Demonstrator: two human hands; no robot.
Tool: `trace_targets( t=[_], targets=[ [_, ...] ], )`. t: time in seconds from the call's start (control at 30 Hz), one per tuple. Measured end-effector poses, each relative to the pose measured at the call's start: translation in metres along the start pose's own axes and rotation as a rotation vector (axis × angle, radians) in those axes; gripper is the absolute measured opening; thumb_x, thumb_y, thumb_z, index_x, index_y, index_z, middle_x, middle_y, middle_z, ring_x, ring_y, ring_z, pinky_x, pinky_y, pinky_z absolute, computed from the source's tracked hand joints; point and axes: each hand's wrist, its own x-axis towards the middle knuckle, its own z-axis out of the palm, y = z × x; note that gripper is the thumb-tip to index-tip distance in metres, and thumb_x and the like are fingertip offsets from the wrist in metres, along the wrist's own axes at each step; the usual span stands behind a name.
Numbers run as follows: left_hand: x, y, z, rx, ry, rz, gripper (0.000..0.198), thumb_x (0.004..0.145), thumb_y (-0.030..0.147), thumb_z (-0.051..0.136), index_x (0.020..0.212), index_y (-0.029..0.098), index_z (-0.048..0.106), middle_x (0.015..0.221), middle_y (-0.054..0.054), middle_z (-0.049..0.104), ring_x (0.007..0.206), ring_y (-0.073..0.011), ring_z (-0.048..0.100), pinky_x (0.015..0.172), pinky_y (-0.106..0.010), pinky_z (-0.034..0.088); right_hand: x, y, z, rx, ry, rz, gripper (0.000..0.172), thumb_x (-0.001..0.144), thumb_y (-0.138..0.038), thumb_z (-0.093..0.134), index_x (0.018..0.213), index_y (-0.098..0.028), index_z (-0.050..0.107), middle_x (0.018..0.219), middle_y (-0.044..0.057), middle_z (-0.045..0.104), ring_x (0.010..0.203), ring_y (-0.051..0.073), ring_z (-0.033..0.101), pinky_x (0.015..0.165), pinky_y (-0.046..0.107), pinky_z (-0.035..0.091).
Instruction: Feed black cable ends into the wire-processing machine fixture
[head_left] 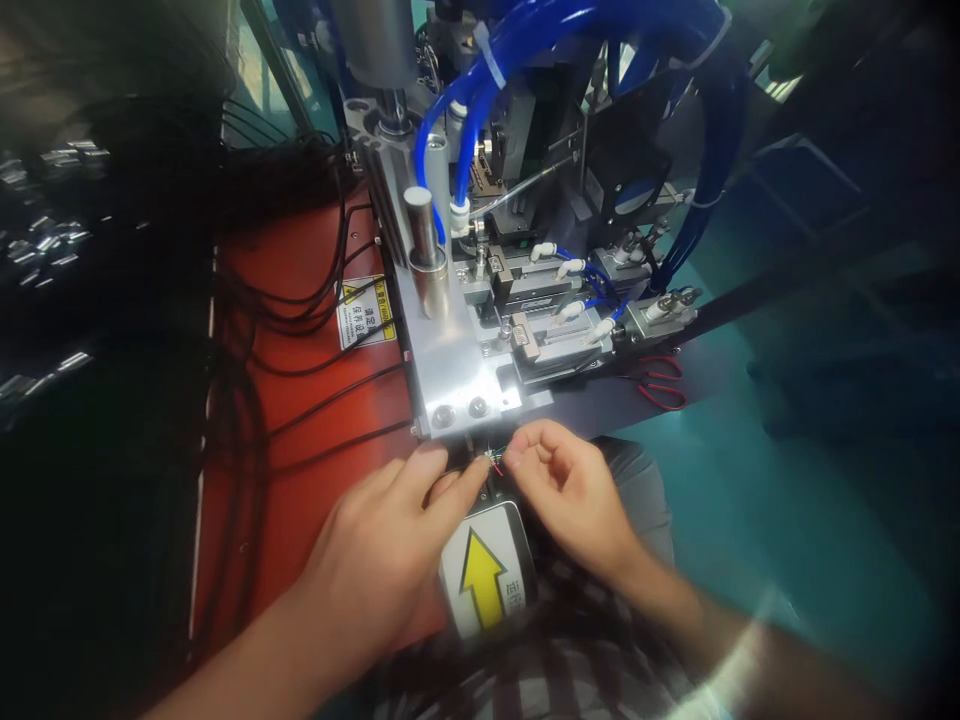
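wires (pixel 496 462), thin, red and green, sit pinched in the closed grip of the right hand (pixel 566 492); the left hand (pixel 394 520) meets them, its hold unclear.

Wires (pixel 496 460): sm. bunch, v. thin, only a short length visible. One red strand, others greenish; pale bit at L end, too sm. to ID. Strands slightly splayed, red one angled down. Sit betw. fingertip of L hand (pixel 379 515) & pinched fingertips of R hand (pixel 566 485), just off front edge of metal plate (pixel 450 365). Exact no. unclear.
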Motion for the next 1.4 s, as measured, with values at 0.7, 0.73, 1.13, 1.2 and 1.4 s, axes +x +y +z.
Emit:
trace_targets(
  t=[0.7, 0.73, 1.13, 1.2, 1.4],
  targets=[
    [0.002, -0.001, 0.001, 0.003, -0.015, -0.002, 0.035, 0.095, 0.014, 0.039, 0.126, 0.016, 0.055, 0.083, -0.003, 0.048, 0.063, -0.0154, 0.047, 0.052, -0.026, 0.038, 0.000, 0.003, -0.011, -0.205, 0.061, -0.171, 0.008, 0.085, -0.026, 0.063, 0.085, -0.018, 0.061, 0.053, -0.007, 0.044, 0.046, 0.009, 0.042, 0.047, 0.023, 0.035],
    [0.002, -0.001, 0.001, 0.000, -0.026, -0.001, 0.035, 0.095, 0.014, 0.039, 0.126, 0.016, 0.055, 0.083, -0.004, 0.048, 0.063, -0.0155, 0.048, 0.052, -0.026, 0.038, 0.000, 0.003, -0.011, -0.111, 0.047, -0.077, 0.011, 0.083, -0.028, 0.065, 0.085, -0.018, 0.061, 0.053, -0.008, 0.042, 0.046, 0.009, 0.040, 0.045, 0.022, 0.033],
    [0.002, 0.000, 0.001, -0.001, -0.003, -0.003, 0.035, 0.093, 0.013, 0.040, 0.124, 0.016, 0.056, 0.082, -0.003, 0.048, 0.061, -0.0158, 0.047, 0.051, -0.026, 0.039, -0.003, 0.004, -0.001, -0.169, 0.136, -0.246, 0.005, 0.084, -0.020, 0.063, 0.080, -0.018, 0.061, 0.054, -0.007, 0.045, 0.046, 0.008, 0.043, 0.046, 0.022, 0.037],
    [0.002, 0.001, 0.000, -0.003, -0.005, 0.000, 0.036, 0.092, 0.013, 0.041, 0.124, 0.015, 0.056, 0.081, -0.004, 0.048, 0.061, -0.0164, 0.047, 0.051, -0.027, 0.039, -0.004, 0.006, -0.001, -0.202, 0.156, -0.296, 0.005, 0.084, -0.019, 0.062, 0.080, -0.018, 0.061, 0.055, -0.007, 0.046, 0.047, 0.008, 0.044, 0.046, 0.022, 0.037],
    [0.003, 0.001, -0.002, -0.003, -0.025, 0.005, 0.036, 0.091, 0.014, 0.043, 0.123, 0.015, 0.057, 0.082, -0.005, 0.051, 0.063, -0.0167, 0.050, 0.051, -0.027, 0.040, -0.003, 0.005, -0.002, -0.205, 0.083, -0.247, 0.006, 0.088, -0.022, 0.058, 0.083, -0.018, 0.058, 0.058, -0.005, 0.048, 0.049, 0.010, 0.045, 0.050, 0.024, 0.039]
  ],
)
